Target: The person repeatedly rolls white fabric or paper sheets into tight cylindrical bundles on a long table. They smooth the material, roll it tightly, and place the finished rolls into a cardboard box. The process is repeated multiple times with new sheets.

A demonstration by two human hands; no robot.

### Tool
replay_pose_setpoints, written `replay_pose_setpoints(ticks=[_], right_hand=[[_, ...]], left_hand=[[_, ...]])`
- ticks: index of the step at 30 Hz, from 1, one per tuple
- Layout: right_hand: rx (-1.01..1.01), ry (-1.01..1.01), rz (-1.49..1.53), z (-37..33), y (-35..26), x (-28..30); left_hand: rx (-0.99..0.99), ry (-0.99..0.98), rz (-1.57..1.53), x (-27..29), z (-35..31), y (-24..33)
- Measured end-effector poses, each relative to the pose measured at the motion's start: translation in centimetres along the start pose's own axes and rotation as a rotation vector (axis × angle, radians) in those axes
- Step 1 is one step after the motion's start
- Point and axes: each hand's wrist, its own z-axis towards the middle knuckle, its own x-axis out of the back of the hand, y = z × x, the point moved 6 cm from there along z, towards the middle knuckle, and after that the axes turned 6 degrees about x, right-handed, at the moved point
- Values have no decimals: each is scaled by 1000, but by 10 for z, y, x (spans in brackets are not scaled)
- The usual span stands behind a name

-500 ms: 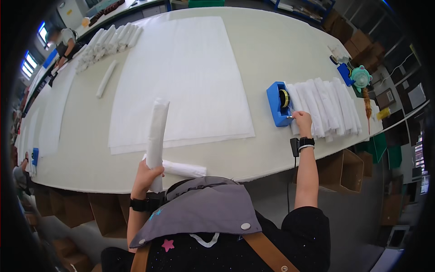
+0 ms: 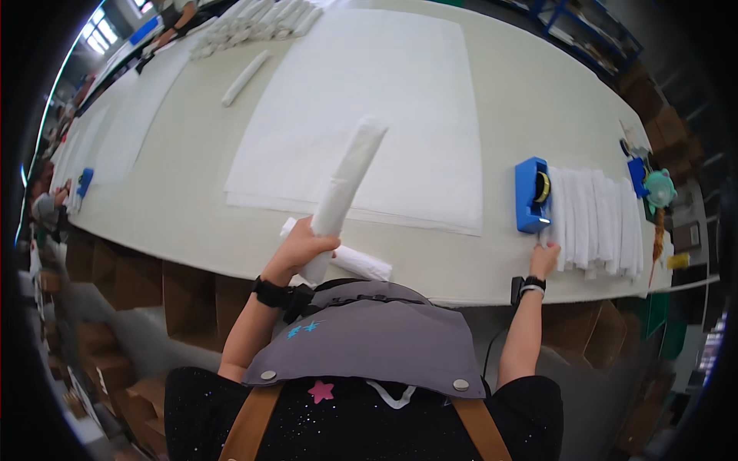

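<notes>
My left hand (image 2: 300, 250) is wrapped round a white roll of thin sheet (image 2: 350, 180), which stands tilted up over the near part of the table. Behind that hand, a second white roll (image 2: 361, 263) lies flat near the table's edge. My right hand (image 2: 546, 260) is pinched closed just below the front end of a blue tape dispenser (image 2: 530, 196). A short, faint strip of clear tape (image 2: 541, 239) seems to run from the dispenser to my fingertips. Touching the dispenser's right side is a row of several flattened white rolls (image 2: 596, 223).
Large white sheets (image 2: 369, 107) lie stacked across the middle of the pale table (image 2: 500, 265). At the far left are a pile of white rolls (image 2: 261, 19) and a single roll (image 2: 246, 78). A green cup-like object (image 2: 659, 188) stands at the right. Cardboard boxes (image 2: 188, 300) sit below the edge.
My right hand has drawn back toward me from the dispenser's front end. The roll in my left hand leans further to the right. The whole view has shifted.
</notes>
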Motion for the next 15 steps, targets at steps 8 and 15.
replay_pose_setpoints(ticks=[8,15], right_hand=[[141,-653,1307,-163,-254,65],[439,-1029,1508,-247,-415,113]], left_hand=[[4,-83,-68,-12,0,11],[-30,3,-36,6,-9,11]])
